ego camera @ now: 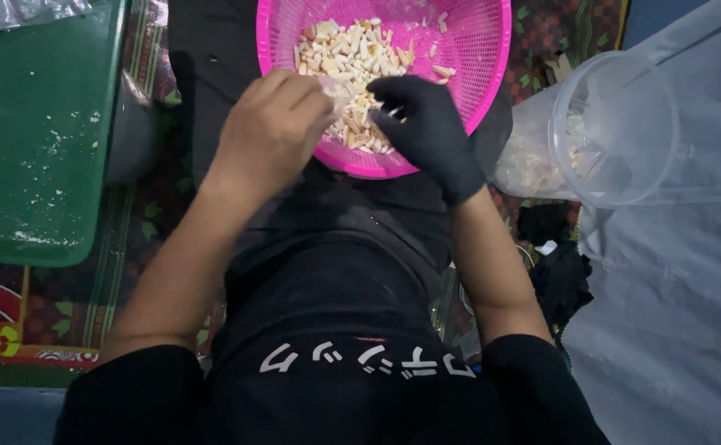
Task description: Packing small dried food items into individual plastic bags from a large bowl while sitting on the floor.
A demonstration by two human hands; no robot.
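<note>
Hands meet over the near rim of a pink perforated basket that rests on the person's lap. The left hand, bare, is curled into a loose fist with its fingertips pinched narrow on a small clear scrap or pale piece; what exactly it holds is too blurred to tell. Just right of that pinch, nearly touching it, the right hand wears a black glove and bends its fingers down onto the pile of pale chopped pieces, thumb and forefinger close together; whether a piece sits between them I cannot tell. The pile lies in the basket directly beyond both sets of fingertips. Farther right of the gloved hand, well apart, a clear plastic jug lies tilted with its mouth toward the camera. Far left of the bare hand lies a green tray dusted with white specks.
</note>
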